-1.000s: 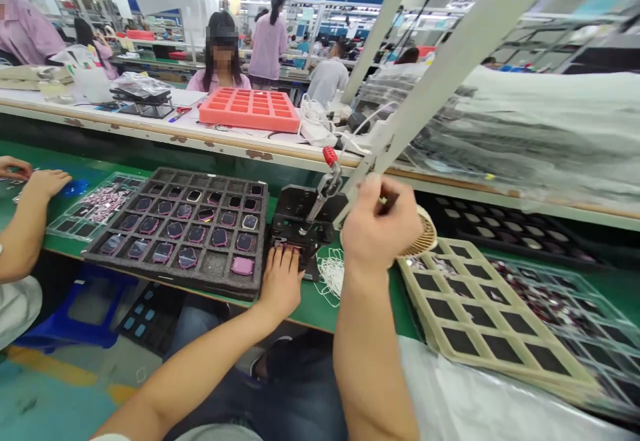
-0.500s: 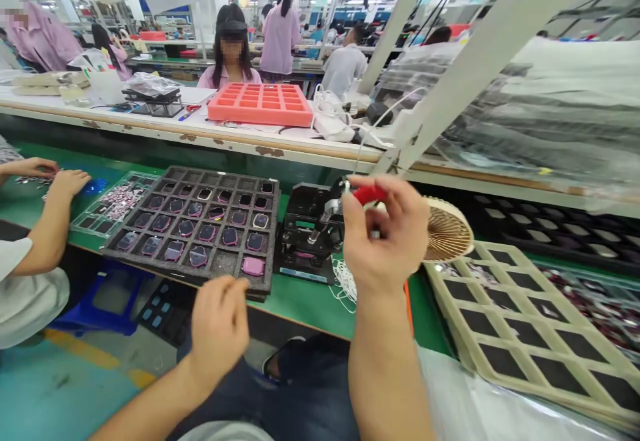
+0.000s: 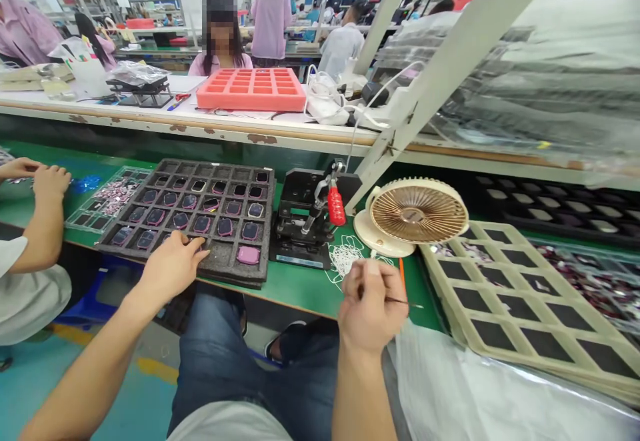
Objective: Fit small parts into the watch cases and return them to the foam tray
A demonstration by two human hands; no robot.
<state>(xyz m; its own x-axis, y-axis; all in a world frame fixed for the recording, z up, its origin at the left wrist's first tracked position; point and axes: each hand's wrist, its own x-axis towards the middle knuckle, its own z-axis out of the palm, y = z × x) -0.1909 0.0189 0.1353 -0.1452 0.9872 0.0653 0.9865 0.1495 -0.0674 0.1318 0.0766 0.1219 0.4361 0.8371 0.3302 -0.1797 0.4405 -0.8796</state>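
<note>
My left hand [image 3: 173,264] reaches over the front row of a dark grey foam tray [image 3: 265,227], its fingers slightly apart and curved down. It covers part of the row, so contact with the piece below is hidden. Dark-faced watch-like pieces with purple rims fill many cells; a pink piece [image 3: 249,255] lies face differently at the front right corner. My right hand [image 3: 373,301] is closed around a thin dark rod [image 3: 400,302] with a pale tip, in front of the clamp fixture [image 3: 305,214]. The fixture's red handle [image 3: 336,206] points down, untouched.
A cream fan [image 3: 413,214] and tangled white string [image 3: 345,256] sit right of the fixture. Farther right is a beige compartment tray [image 3: 510,307]. A co-worker's hands [image 3: 50,177] are at the left. A slanted white post [image 3: 450,54] and shelf edge [image 3: 250,127] border the bench.
My right hand has left the red handle and come down toward me; the handle now points down. My left hand has moved left and forward over the tray's front row.
</note>
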